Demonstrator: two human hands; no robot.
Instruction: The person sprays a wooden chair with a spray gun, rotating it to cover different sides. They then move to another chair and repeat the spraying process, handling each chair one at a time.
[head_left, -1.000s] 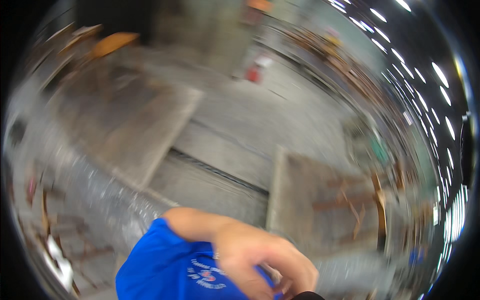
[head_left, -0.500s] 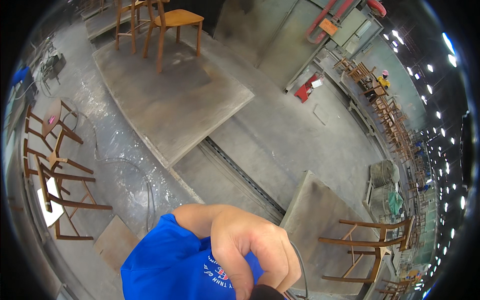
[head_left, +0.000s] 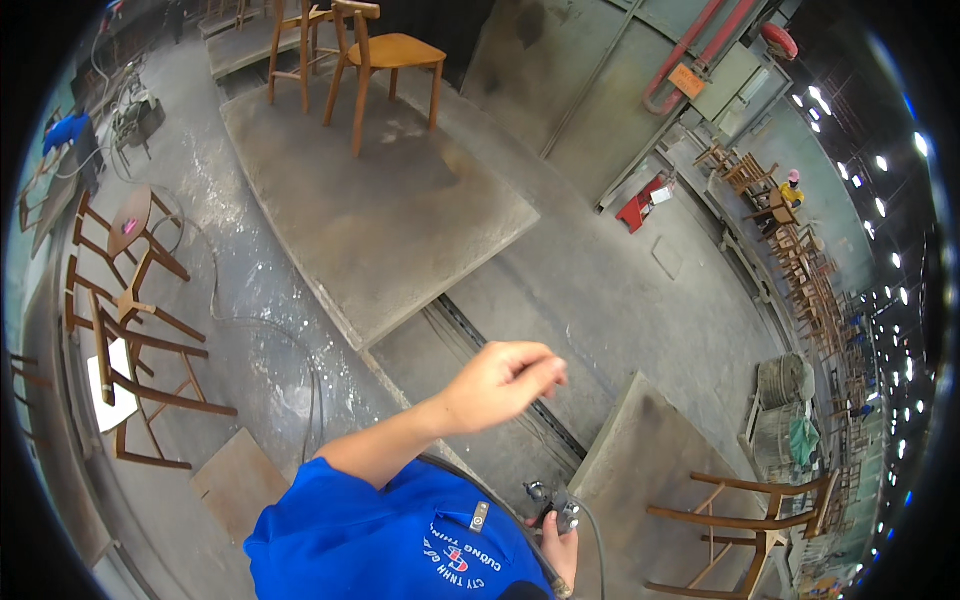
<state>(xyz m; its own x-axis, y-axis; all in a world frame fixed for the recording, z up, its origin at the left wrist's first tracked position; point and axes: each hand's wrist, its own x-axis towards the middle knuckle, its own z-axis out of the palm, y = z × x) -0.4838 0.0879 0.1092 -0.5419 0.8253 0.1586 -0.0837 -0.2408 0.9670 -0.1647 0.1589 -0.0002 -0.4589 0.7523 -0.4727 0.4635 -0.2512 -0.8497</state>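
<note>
My left hand reaches out from a blue sleeve, over the floor in the middle of the head view. Its fingers are curled in and I see nothing in them. Lower down, close to my blue shirt, my right hand grips a small metal spray gun. A thin grey hose runs down beside that hand. The right palm and part of the gun's handle are hidden.
A wooden chair stands on a large low platform ahead. An unfinished chair frame rests on another platform at right. Several frames line the left, where a hose trails across the floor. A red stand is farther off.
My left hand has moved up and outward, away from my chest. The right hand with the spray gun has come into sight. The surroundings have shifted slightly right and down in view.
</note>
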